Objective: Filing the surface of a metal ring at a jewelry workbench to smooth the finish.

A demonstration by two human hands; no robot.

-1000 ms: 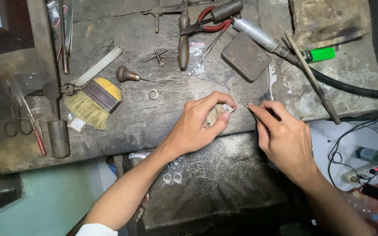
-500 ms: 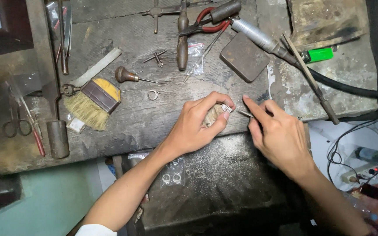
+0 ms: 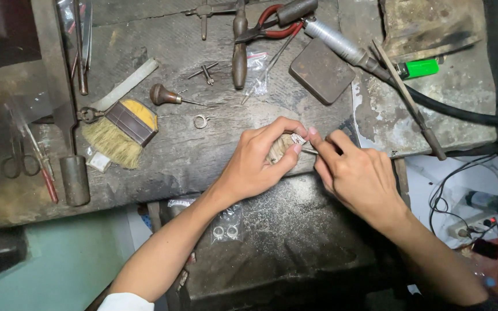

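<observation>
Your left hand (image 3: 259, 164) is curled shut around a pale wooden peg (image 3: 279, 147) at the front edge of the bench (image 3: 203, 155), thumb and forefinger pinching a small silver piece (image 3: 299, 138) against the peg's tip. The silver piece sits right between your two hands, touching the fingertips of both. Your right hand (image 3: 355, 175) is closed too, its fingers pinched on a thin metal tool (image 3: 309, 151) whose tip lies just beside the silver piece; how the tool meets the piece is too small to tell.

Taking the silver piece as your landmark: a loose ring (image 3: 201, 121) lies on the bench to its left, and farther left a brush (image 3: 119, 131) with a yellow back and pale bristles. Above and left of it rests a wooden-handled awl (image 3: 168, 96). Above and just right sits a dark square block (image 3: 321, 71), with a green lighter (image 3: 421, 68) well off to the right. Below it, on the lower surface between your forearms, a clear bag holds two rings (image 3: 226, 231).
</observation>
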